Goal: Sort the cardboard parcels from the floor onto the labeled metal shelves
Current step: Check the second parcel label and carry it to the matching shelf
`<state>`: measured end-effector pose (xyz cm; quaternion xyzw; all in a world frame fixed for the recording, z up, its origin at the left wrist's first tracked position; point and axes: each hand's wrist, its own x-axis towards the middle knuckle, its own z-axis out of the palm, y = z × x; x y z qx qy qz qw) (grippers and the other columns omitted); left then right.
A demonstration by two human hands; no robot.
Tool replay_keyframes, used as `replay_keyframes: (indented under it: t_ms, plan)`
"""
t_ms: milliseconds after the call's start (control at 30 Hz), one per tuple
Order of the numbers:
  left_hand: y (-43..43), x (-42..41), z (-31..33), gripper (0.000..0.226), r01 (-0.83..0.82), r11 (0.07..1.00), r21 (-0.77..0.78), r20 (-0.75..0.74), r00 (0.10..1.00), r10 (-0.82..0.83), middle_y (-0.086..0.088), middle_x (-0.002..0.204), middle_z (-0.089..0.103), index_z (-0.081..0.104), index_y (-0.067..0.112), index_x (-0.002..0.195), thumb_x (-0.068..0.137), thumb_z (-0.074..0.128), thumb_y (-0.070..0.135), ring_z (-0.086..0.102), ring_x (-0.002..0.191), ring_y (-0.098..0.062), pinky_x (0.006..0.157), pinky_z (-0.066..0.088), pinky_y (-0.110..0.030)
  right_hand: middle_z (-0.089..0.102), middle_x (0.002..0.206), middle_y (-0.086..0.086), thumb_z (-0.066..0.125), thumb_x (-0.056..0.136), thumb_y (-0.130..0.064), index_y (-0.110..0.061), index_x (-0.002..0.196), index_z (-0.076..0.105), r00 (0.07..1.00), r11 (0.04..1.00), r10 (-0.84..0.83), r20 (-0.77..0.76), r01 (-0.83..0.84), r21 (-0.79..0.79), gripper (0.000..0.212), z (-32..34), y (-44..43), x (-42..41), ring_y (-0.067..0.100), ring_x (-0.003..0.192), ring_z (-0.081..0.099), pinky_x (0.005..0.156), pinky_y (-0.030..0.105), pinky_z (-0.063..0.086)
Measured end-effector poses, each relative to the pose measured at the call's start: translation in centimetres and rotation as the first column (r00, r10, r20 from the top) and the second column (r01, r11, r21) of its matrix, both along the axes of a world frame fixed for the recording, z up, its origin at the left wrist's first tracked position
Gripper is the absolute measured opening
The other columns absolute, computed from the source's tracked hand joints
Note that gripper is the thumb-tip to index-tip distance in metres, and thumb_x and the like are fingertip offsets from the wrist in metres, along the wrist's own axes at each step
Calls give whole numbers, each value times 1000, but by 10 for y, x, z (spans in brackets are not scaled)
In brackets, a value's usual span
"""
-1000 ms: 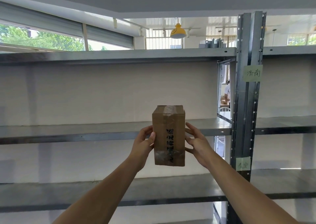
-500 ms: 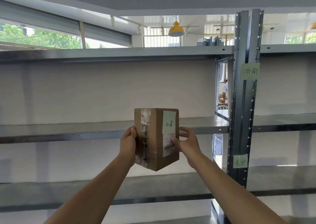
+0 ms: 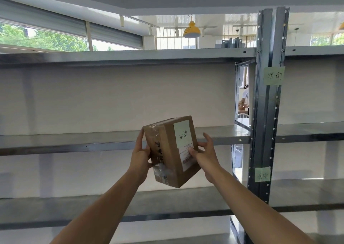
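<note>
I hold a small brown cardboard parcel [image 3: 168, 156] in the air in front of the metal shelves, tilted to the left. A pale green handwritten note and a white barcode label face me on its right side; black writing and clear tape run down its left side. My left hand [image 3: 140, 155] grips the left face and my right hand [image 3: 205, 154] presses the labelled face. The parcel hangs just in front of the middle shelf board [image 3: 74, 141]. Two green labels, the upper label [image 3: 273, 75] and the lower label [image 3: 262, 174], are stuck on the grey upright post [image 3: 268, 113].
A top shelf board [image 3: 121, 56] runs above and a lower shelf board [image 3: 55, 206] below. More shelving continues right of the post [image 3: 312, 130]. A white wall backs the shelves. Through a gap by the post a person [image 3: 245, 100] is partly seen in the room behind.
The parcel has been turned so its labelled side faces me, then tipped to the left. Both hands kept hold of it and shifted around its sides.
</note>
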<state>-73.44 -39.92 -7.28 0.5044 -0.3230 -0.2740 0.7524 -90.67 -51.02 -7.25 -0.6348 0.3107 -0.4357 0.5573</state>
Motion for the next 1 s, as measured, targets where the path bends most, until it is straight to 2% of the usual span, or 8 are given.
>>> replay_keyframes:
  t_ms: [100, 200, 333, 433, 600, 800, 900, 1000]
  plan:
    - [1, -3, 6, 36, 81, 994, 67, -58, 995, -77, -14, 133, 62, 58, 37, 133, 101, 46, 48, 56, 124, -38, 98, 46, -66, 51, 140, 2, 67, 92, -10, -32, 153, 8, 1000, 998, -24, 14, 24, 53, 87, -4, -5, 0, 22, 138, 41, 107, 44, 39]
    - [1, 1, 5, 69, 141, 984, 108, -162, 979, -122, -17, 142, 54, 57, 34, 133, 87, 33, 80, 49, 132, -43, 103, 37, -73, 48, 144, 2, 67, 92, -8, -33, 154, 3, 1000, 998, -21, 12, 20, 60, 92, -7, -6, 0, 23, 140, 39, 108, 44, 38]
    - [3, 8, 4, 100, 130, 973, 190, -193, 977, -93, -18, 150, 46, 38, 29, 152, 74, 28, 92, 44, 137, -45, 101, 37, -76, 55, 118, -9, 70, 89, -8, -36, 154, 8, 1000, 1000, 11, -24, -11, -10, 95, -10, -10, 1, 20, 126, 49, 94, 36, 41]
    - [5, 9, 5, 97, 86, 962, 258, -182, 983, -39, -17, 151, 44, 32, 20, 154, 82, 37, 85, 45, 136, -41, 98, 42, -67, 51, 127, -7, 78, 84, -17, -37, 151, 20, 996, 998, -53, -77, 50, -37, 90, -12, -11, 3, 23, 134, 42, 101, 41, 43]
    - [6, 4, 0, 58, 70, 993, 98, -280, 959, -40, -16, 118, 63, 51, 15, 138, 97, 43, 55, 64, 109, -37, 88, 56, -60, 28, 145, 8, 81, 73, -48, -28, 146, 24, 975, 971, -196, -104, 208, 119, 94, -5, -11, 3, 32, 134, 38, 102, 51, 48]
    - [4, 3, -7, 48, 33, 997, -73, -376, 925, -58, -17, 126, 63, 54, 14, 134, 98, 41, 43, 64, 109, -32, 76, 58, -53, 57, 121, 10, 76, 64, -65, -6, 129, 40, 990, 955, -98, -99, 122, 271, 96, 3, -4, 10, 28, 114, 59, 89, 41, 57]
    - [9, 14, -12, 44, 17, 998, -52, -350, 936, -35, -21, 121, 62, 57, 9, 125, 96, 37, 36, 62, 104, -30, 80, 58, -57, 69, 106, 9, 67, 86, -51, -4, 115, 63, 1000, 972, -17, 9, 15, 235, 55, 3, -1, 6, 21, 96, 65, 77, 32, 55]
    - [17, 30, -18, 29, 31, 998, 59, -275, 961, -14, -20, 106, 57, 55, 9, 115, 97, 40, 28, 62, 99, -31, 88, 56, -61, 68, 104, 8, 50, 101, -15, -6, 122, 64, 996, 973, -45, 80, 25, 228, 27, 2, -4, 0, 17, 91, 62, 82, 35, 53]
